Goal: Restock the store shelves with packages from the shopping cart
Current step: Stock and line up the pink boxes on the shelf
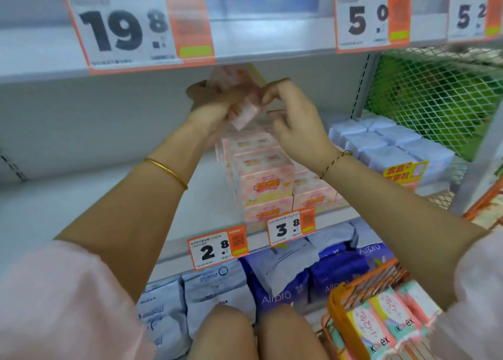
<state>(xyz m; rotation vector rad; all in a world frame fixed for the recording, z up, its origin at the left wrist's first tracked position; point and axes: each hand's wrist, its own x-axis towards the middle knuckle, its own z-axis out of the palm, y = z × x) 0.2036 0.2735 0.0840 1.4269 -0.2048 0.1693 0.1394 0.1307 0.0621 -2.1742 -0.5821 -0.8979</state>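
Observation:
Both my hands are raised into the middle shelf (81, 196). My left hand (209, 100) grips a pale pink package (245, 111), tilted, above a stack of the same pink packages (261, 174). My right hand (294, 117) pinches the upper right corner of that package with its fingertips. More pink packs seem held behind, under the upper shelf edge; the blur hides how many. At the bottom right, the orange shopping cart (362, 283) holds pink and green packages (386, 324).
Pale blue packs (386, 144) stand right of the pink stack. Price tags (217, 246) hang on the shelf edge. Blue and white packs (217, 289) fill the lower shelf. A wire mesh panel (435, 92) closes the right side. My knees (226, 329) are at the bottom.

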